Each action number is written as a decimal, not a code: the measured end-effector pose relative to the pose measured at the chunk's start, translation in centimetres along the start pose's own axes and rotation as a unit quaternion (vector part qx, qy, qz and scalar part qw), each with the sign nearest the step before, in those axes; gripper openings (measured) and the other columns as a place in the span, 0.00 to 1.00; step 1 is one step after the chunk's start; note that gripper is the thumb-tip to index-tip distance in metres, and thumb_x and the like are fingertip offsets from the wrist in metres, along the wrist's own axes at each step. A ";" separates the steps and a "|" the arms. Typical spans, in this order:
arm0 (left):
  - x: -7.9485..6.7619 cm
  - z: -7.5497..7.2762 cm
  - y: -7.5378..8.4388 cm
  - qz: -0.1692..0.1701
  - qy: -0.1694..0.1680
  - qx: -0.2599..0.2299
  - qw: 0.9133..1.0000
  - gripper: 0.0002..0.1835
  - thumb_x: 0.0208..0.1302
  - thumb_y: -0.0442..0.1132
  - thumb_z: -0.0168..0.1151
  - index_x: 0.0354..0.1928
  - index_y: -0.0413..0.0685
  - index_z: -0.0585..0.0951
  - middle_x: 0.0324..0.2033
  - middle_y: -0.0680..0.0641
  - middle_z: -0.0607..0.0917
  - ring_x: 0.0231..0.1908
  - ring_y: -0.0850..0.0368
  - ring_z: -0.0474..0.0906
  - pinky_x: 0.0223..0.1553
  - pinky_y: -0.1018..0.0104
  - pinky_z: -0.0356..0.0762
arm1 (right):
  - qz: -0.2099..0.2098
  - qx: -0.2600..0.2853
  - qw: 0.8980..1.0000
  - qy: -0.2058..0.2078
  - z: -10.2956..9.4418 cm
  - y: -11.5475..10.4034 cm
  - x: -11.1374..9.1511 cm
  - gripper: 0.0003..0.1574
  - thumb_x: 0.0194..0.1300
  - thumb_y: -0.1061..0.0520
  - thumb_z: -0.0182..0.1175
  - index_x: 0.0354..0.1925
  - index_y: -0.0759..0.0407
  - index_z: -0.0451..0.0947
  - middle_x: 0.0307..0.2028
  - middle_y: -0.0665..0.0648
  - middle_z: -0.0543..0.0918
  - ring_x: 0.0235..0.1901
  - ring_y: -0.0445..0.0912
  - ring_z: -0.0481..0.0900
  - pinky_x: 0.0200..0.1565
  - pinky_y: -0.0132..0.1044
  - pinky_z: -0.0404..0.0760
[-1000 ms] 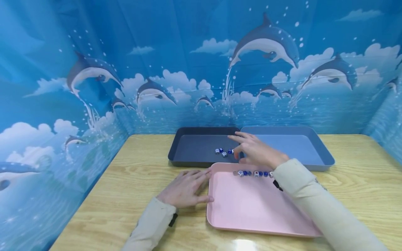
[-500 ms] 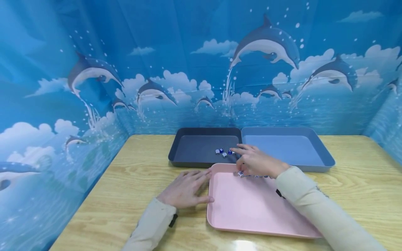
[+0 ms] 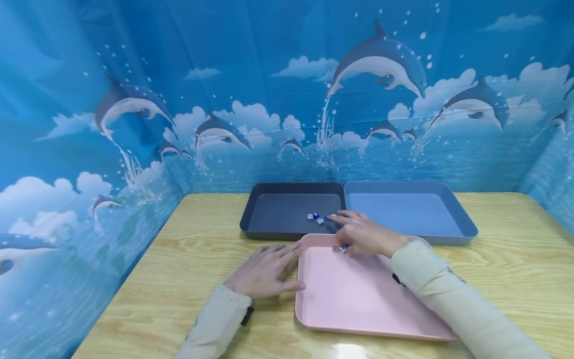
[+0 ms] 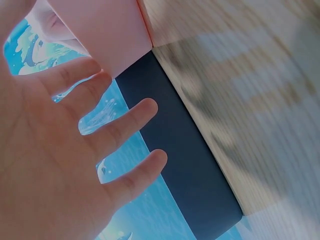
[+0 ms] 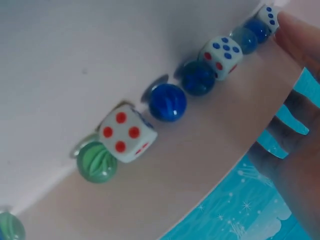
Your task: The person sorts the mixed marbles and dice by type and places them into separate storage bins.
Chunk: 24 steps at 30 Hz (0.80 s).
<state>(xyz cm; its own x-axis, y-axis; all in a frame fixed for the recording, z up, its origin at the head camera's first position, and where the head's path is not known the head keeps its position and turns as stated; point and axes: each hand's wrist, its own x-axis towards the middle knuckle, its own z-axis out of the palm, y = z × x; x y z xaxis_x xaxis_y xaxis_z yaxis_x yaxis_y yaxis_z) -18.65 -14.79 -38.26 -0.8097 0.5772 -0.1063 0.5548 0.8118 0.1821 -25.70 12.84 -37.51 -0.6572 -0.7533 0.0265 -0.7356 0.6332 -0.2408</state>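
Observation:
My right hand (image 3: 369, 235) reaches over the far rim of the pink tray (image 3: 358, 294), index finger and thumb closing on a white die (image 3: 343, 249). In the right wrist view, a finger touches that white die (image 5: 268, 19) at the end of a row of marbles and dice. The row along the tray wall holds blue marbles (image 5: 168, 102), a white die with red dots (image 5: 127, 133) and a green-swirled marble (image 5: 97, 161). At the tray's left rim rests my left hand (image 3: 264, 270), its fingers extended and spread (image 4: 125, 127).
Behind the pink tray stand a dark grey tray (image 3: 273, 212), with several white and blue dice (image 3: 316, 215) in it, and a blue-grey tray (image 3: 403, 212) at its right. A dolphin-patterned curtain (image 3: 269, 99) surrounds the wooden table (image 3: 188, 249).
My right hand has come down from above the dark tray's edge to the row in the pink tray, where its fingers meet the white die. The left hand has stayed put.

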 end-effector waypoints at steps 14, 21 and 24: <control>-0.1 0.0 0.0 0.000 0.004 0.003 1.000 0.45 0.67 0.70 0.55 0.79 0.55 0.62 0.77 0.52 0.62 0.71 0.42 0.65 0.68 0.36 0.60 | 0.003 -0.008 1.000 0.000 0.4 -0.1 0.2 0.10 0.56 0.64 0.74 0.30 0.49 0.86 0.70 0.71 0.69 0.70 0.73 0.60 0.66 0.73 0.57; 0.0 0.0 0.1 -0.004 0.002 0.006 1.000 0.46 0.67 0.71 0.55 0.79 0.55 0.61 0.77 0.52 0.61 0.71 0.42 0.65 0.69 0.37 0.60 | 0.000 -0.038 0.999 -0.012 0.5 -0.2 0.5 0.10 0.57 0.65 0.74 0.33 0.50 0.88 0.69 0.68 0.70 0.70 0.69 0.62 0.66 0.69 0.61; 0.0 0.1 0.1 -0.007 0.000 0.004 1.000 0.46 0.67 0.71 0.55 0.79 0.56 0.61 0.77 0.52 0.61 0.71 0.42 0.64 0.69 0.37 0.59 | -0.005 -0.066 0.998 -0.018 0.8 -0.2 0.5 0.08 0.59 0.64 0.74 0.33 0.50 0.89 0.68 0.68 0.72 0.68 0.68 0.65 0.65 0.68 0.64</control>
<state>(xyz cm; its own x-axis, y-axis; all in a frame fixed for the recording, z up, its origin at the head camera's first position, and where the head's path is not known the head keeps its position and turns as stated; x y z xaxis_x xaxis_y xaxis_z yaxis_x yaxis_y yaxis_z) -18.59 -14.66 -38.32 -0.8171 0.5660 -0.1095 0.5452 0.8204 0.1723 -25.75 12.21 -38.19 -0.6452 -0.7640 -0.0076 -0.7588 0.6419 -0.1103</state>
